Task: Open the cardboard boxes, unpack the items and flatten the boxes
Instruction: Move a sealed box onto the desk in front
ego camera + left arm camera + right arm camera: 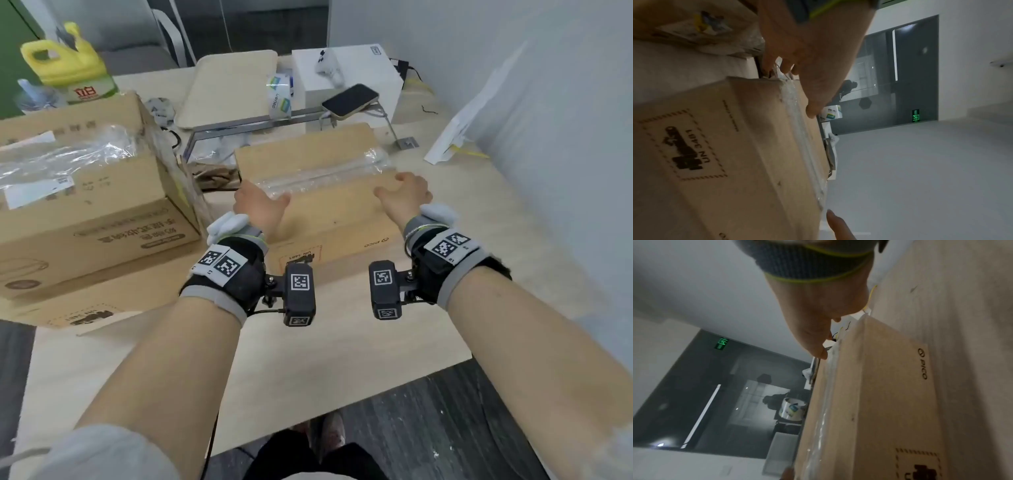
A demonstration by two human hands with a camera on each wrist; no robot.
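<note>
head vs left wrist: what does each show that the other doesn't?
Head only: the larger box at the left, yellow jug, phone, and right hand on the small box. Left wrist only: the green exit sign and left hand fingers pinching the tape's end. Both: left hand, clear tape, UN 3481 mark.

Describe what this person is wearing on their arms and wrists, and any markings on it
Both hands, left hand and right hand, are bare. Each wrist carries a black strap rig with grey bands, white square-patterned marker tags on top and white padding toward the hand. A black camera block with more tags sticks out inward from each, with a thin black cable on the left. Pale grey sleeves are pushed up.
</note>
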